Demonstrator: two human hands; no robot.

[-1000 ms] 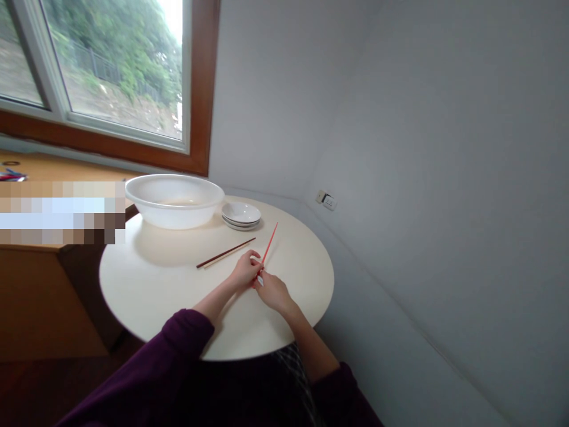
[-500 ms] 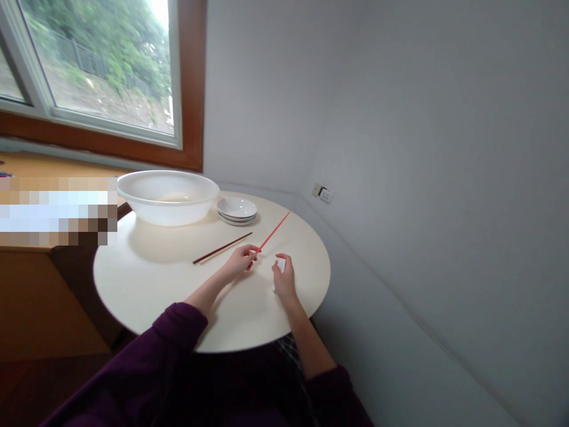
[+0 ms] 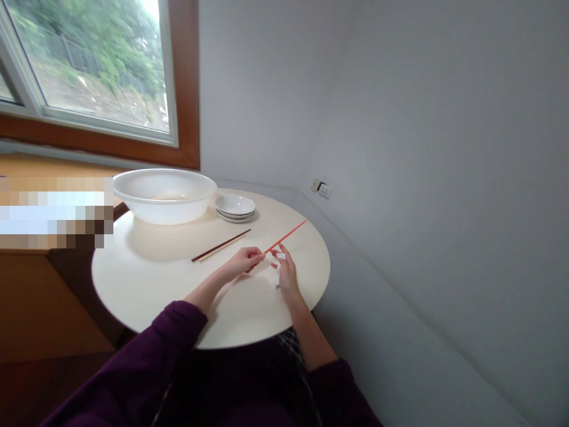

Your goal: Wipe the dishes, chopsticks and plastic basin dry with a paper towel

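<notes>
My left hand (image 3: 246,260) pinches one end of a red chopstick (image 3: 287,236), which slants up and away to the right above the table. Close by on the right, my right hand (image 3: 285,270) has a crumpled white tissue (image 3: 278,274) in its fingers. Its fingertips are beside the chopstick's near half; whether they touch it I cannot tell. Left of my left hand, a dark brown chopstick (image 3: 221,245) and a pale thin chopstick (image 3: 222,248) lie side by side on the white round table (image 3: 151,290).
Toward the back left of the table stands a large white translucent basin (image 3: 166,209). Beside it is a stack of small white dishes (image 3: 235,205). A wooden counter (image 3: 26,163) adjoins on the left, under the window. A grey wall with a power socket (image 3: 325,190) borders the right.
The red chopstick has swung lower and to the right. My right hand has come up to it, with the fingers spread more and the tissue showing more. My left hand has barely moved.
</notes>
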